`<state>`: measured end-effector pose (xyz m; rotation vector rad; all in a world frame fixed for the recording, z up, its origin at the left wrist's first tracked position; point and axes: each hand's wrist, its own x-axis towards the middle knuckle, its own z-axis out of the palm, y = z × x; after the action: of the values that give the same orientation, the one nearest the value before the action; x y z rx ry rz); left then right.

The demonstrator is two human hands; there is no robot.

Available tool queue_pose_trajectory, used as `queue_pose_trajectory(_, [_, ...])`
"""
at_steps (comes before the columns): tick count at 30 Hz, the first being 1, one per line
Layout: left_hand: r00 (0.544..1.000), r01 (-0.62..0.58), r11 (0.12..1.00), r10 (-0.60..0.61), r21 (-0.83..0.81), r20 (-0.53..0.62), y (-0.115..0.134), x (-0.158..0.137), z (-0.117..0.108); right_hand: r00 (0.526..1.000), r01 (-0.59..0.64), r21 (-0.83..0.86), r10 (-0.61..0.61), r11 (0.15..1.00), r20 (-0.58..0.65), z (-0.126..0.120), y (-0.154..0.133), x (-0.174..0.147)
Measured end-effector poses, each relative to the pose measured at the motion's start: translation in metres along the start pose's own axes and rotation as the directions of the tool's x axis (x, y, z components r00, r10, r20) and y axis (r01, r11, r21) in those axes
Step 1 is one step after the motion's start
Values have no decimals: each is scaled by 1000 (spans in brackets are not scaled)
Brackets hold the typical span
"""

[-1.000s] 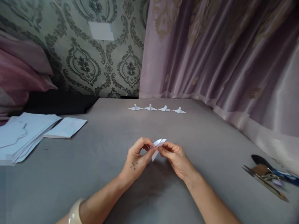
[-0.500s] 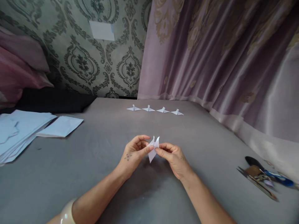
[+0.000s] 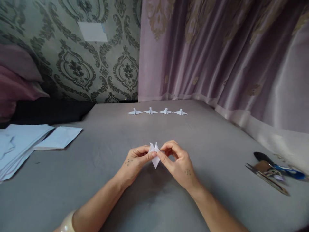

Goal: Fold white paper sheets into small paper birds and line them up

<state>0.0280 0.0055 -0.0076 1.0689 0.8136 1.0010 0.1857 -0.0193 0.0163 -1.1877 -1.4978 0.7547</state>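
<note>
A small white folded paper crane (image 3: 155, 161) is held above the grey table, its two narrow points upward and a wider point down. My left hand (image 3: 135, 161) pinches its left side between thumb and fingers. On the other side, the thumb and forefinger of my right hand (image 3: 180, 164) close on its right edge near the upper points. Farther back, several white paper cranes (image 3: 150, 111) with flat spread wings stand in a row across the table.
White paper sheets (image 3: 21, 138) are stacked at left, with a smaller folded paper (image 3: 60, 138) beside them. Behind lies a black cloth (image 3: 48, 109). At right are scissors (image 3: 270, 180) and a blue-handled tool (image 3: 289, 171). A pink curtain (image 3: 193, 64) borders the table's right side.
The view has turned slightly right. My right hand has shifted its grip, its fingers now arched higher by the crane's upper points. The crane has turned a little and hangs more upright.
</note>
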Motion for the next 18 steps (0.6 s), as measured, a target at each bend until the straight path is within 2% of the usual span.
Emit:
queue_pose_trajectory(2, [1000,4,1000,-5,23,19,1,-1,1,998,58,-13,-58,998,10,-1,-1,0])
queue_pose_trajectory(5, [998,25,999,-27,39,55,3,-2,2,997,72,-11,-72,997,5,-3,-2,0])
queue_pose_trajectory(12, [981,125,992,-123,-4,151,3,-1,-2,996,-73,94,68,993,52,-7,-3,0])
queue_pose_trajectory(18, [999,22,999,-23,31,30,4,-3,6,993,-23,35,27,999,-118,3,-4,-4])
